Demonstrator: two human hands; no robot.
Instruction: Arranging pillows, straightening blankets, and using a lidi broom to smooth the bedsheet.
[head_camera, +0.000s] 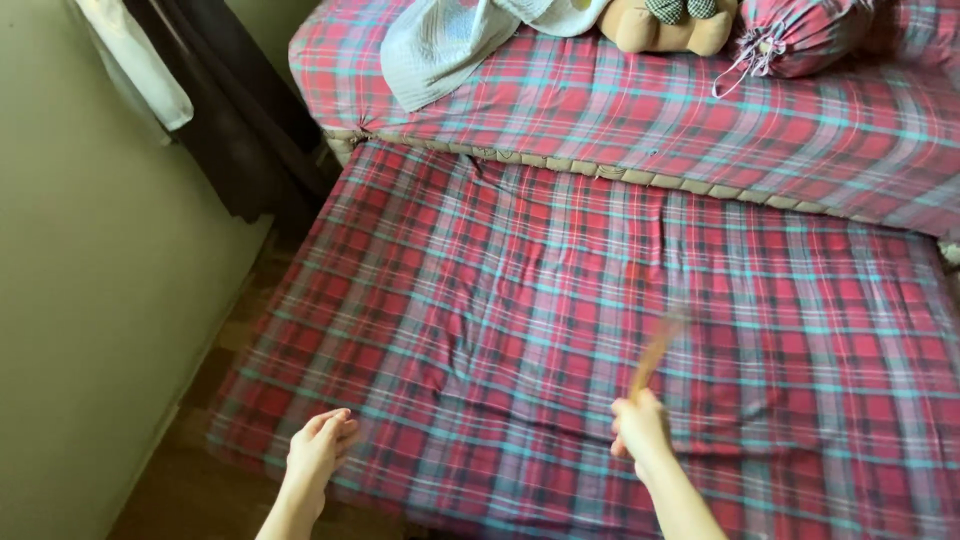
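Your right hand (640, 428) is gripping a blurred wooden stick (655, 355) pointing far over the plaid mattress (500, 300), while your left hand (318, 450) is hovering loosely open, holding nothing.

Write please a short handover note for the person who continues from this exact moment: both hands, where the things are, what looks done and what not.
Left hand: empty, fingers loosely curled, over the near edge of the lower plaid mattress.
Right hand: closed on a thin light-brown stick, blurred with motion, angled up over the mattress; what kind of stick cannot be told.
Things: an upper plaid mattress behind carries a pale blanket, a stuffed toy and a plaid bolster.
Done: the sheet covers the lower mattress, though creased.
Left: the creases in the middle and at the near-left corner remain.
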